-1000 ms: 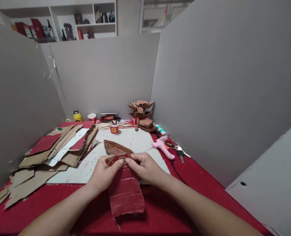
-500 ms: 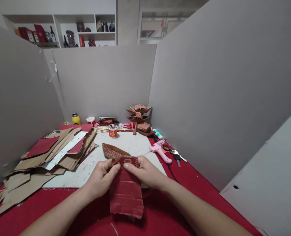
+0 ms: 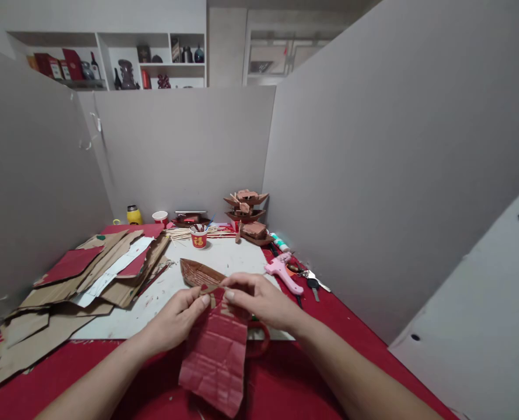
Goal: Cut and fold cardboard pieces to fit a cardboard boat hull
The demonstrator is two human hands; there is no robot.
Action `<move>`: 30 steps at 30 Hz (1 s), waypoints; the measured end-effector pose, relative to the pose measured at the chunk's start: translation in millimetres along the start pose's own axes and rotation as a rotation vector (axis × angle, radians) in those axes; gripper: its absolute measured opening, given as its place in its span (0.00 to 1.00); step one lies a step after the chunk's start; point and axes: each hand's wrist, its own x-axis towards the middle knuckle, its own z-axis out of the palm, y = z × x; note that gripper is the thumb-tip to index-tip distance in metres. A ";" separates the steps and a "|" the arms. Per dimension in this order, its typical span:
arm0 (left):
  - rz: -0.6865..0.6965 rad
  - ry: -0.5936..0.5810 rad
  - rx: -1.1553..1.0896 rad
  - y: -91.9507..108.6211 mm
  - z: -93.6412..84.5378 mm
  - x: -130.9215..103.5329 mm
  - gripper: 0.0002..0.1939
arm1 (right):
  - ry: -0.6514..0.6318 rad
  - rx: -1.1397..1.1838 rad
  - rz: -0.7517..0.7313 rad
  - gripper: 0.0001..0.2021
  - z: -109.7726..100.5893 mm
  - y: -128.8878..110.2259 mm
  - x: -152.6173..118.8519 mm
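Observation:
A creased piece of red cardboard [image 3: 215, 356] hangs below both hands, its lower end nearer to me and tilted. My left hand [image 3: 183, 315] pinches its upper left edge between thumb and fingers. At the upper right edge, my right hand [image 3: 254, 297] is closed on the same piece. Just beyond the hands, a small brown boat-shaped hull [image 3: 200, 272] lies on the white board [image 3: 154, 315], its right end hidden by the fingers. An orange-red ring-like handle [image 3: 261, 341] shows under my right hand.
Stacked cardboard [image 3: 101, 274] covers the left side. A paper cup [image 3: 198, 238] stands in front of thin sticks [image 3: 180, 233]. Model boats [image 3: 246, 213] are piled at the back. On the right lie a pink glue gun [image 3: 284, 273] and keys [image 3: 314, 286]. Grey partitions [image 3: 189, 146] enclose the table.
The red piece has swung lower and to the left, with its lower end tilted. My right hand has shifted its hold along the upper edge, and the orange-red handle shows more clearly.

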 end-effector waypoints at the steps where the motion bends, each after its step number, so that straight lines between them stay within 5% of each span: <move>1: -0.003 -0.032 0.056 1.7 -0.6 -1.0 0.16 | 0.009 -0.036 -0.011 0.11 -3.6 -2.2 -1.2; 6: -0.064 -0.101 0.146 0.0 -3.2 -1.2 0.20 | -0.197 -0.152 -0.029 0.08 -6.8 -2.0 -5.3; 13: -0.070 -0.160 0.110 10.8 -3.6 -4.9 0.18 | -0.195 -0.146 -0.082 0.07 -8.2 -0.3 -5.1; 20: -0.095 -0.072 0.226 -0.7 8.2 -3.6 0.16 | -0.209 -0.344 -0.169 0.06 1.9 4.0 -11.2; 23: -0.110 -0.041 0.195 -6.2 7.6 -1.0 0.16 | -0.182 -0.453 -0.232 0.08 6.0 5.1 -11.3; 26: -0.190 -0.044 0.047 -1.4 -5.2 0.0 0.17 | -0.132 -0.244 -0.173 0.08 4.8 5.5 -8.8; 30: -0.173 0.091 -0.470 9.5 -26.4 -0.4 0.15 | 0.179 0.083 -0.125 0.10 4.1 8.1 -1.5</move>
